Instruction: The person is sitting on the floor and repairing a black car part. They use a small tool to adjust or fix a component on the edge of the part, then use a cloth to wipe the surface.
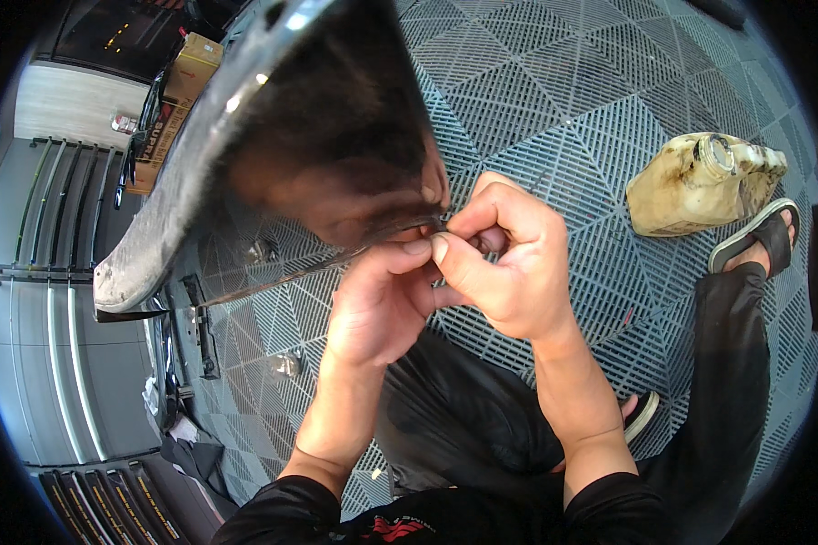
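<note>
A large, glossy black curved panel (327,118), which looks like a car body part, rises in front of me, its worn grey rim at the left. My left hand (373,313) is closed at the panel's lower right corner, thumb on top of the edge and fingers curled beneath. Against the same corner, the thumb and bent forefinger of my right hand (518,263) pinch together, almost touching the left thumb. The fingertips hide whatever small part may lie between them. Reflections of the hands show in the shiny surface.
A stained, yellowish plastic jug (691,186) stands on the grey slatted floor tiles (600,163) at the right, beside a sandalled foot (763,238). Cardboard boxes (191,68) are at the upper left. Along the left wall hang long strips on a rack (59,272). Crumpled clear plastic (286,365) lies below the panel.
</note>
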The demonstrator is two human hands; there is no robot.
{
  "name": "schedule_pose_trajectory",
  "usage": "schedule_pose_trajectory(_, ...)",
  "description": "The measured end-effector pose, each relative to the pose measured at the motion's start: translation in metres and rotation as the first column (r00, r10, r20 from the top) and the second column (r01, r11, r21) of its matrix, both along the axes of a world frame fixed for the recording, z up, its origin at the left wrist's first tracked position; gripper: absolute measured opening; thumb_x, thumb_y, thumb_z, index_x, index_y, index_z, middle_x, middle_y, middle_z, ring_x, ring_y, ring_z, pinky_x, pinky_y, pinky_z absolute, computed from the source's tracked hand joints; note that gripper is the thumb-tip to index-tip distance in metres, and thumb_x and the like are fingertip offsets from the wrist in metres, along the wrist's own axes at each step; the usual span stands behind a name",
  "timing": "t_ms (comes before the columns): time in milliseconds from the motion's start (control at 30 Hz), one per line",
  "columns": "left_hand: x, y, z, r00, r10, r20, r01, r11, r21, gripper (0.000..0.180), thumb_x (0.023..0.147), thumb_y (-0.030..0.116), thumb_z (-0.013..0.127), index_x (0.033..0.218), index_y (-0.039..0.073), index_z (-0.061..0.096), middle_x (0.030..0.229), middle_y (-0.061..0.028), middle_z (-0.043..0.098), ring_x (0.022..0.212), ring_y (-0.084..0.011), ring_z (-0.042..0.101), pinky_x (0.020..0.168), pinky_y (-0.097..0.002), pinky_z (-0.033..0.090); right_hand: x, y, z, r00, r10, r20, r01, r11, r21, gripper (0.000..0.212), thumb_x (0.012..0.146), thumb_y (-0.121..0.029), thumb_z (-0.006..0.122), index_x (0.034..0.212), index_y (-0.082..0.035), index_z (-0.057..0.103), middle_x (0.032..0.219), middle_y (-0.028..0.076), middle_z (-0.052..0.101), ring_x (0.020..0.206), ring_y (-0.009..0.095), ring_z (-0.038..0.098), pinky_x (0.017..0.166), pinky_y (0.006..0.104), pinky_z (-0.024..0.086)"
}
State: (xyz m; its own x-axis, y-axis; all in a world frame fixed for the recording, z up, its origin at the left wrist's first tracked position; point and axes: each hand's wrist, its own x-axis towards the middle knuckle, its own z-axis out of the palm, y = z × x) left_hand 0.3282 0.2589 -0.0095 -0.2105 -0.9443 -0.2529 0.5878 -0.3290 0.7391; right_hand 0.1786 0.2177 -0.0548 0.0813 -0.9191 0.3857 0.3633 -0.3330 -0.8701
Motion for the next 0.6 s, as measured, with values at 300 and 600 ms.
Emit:
schedule_pose_trajectory(300,-0.017,0.019,-0.01,0.969,0.188,-0.162,-0.194,0.981,-0.022,0.026,0.101,0.021,0.061,0.12,0.005,0.068,0.119,-0.0054,0.069,0.114,-0.0193,0.062,0.1,-0.0457,0.053,-0.001,0.01,0.002,0.889,-0.375,-0.263,0.317,0.918,-0.237,0.016,0.074,-0.005,0.083,0.078,-0.007,0.068,0.066,0.002,0.055,0.056,0.02,0.052,0.058,0.0353,0.041)
schedule_pose_trajectory(600,-0.031,0.01,-0.006,0.967,0.251,0.051,-0.246,0.965,-0.096,0.014,0.101,0.02,0.068,0.104,0.007,0.072,0.095,-0.0005,0.071,0.088,-0.0107,0.065,0.084,-0.0325,0.054,0.006,0.019,0.004,0.772,-0.557,-0.305,0.417,0.807,-0.418,0.016,0.074,-0.002,0.081,0.081,-0.007,0.067,0.067,0.002,0.053,0.061,0.022,0.053,0.062,0.0376,0.042)
